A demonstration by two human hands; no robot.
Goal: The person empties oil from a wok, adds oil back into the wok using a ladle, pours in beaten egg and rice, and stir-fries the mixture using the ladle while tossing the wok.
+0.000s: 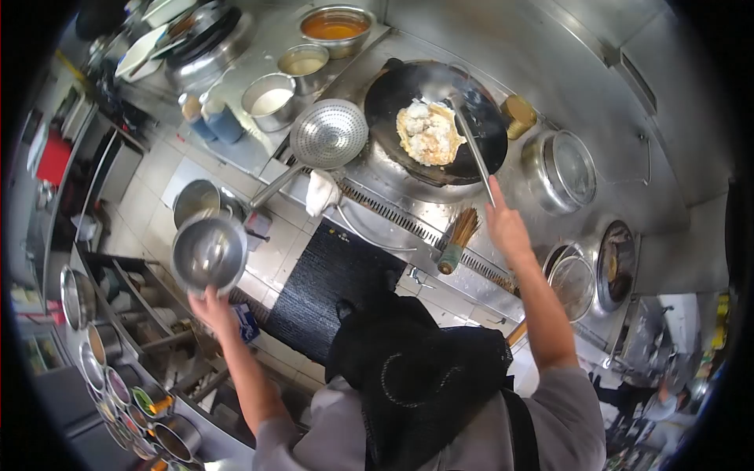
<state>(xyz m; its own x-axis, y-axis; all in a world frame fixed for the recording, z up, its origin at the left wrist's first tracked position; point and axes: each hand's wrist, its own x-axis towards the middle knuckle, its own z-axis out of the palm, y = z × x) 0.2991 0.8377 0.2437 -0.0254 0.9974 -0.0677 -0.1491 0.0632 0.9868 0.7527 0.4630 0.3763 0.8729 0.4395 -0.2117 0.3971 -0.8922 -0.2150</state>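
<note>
My right hand [506, 228] is closed round the handle of a long metal ladle [473, 149], whose head rests in the black wok [491, 122] at the edge of the food. Pale rice with yellowish egg [430, 133] lies in the middle of the wok. On the left, my left hand [212, 310] grips the rim of an empty-looking metal bowl [209, 253], away from the stove. A perforated metal strainer [329, 133] lies left of the wok, its handle pointing down toward the bowl.
Bowls of white [271, 102], pale and orange liquid [336, 27] stand at the upper left. A bamboo brush [457, 242] lies by the drain grate. Metal pots [550, 171] are right of the wok. Ingredient containers [177, 436] fill the lower left. A person works at the far lower right.
</note>
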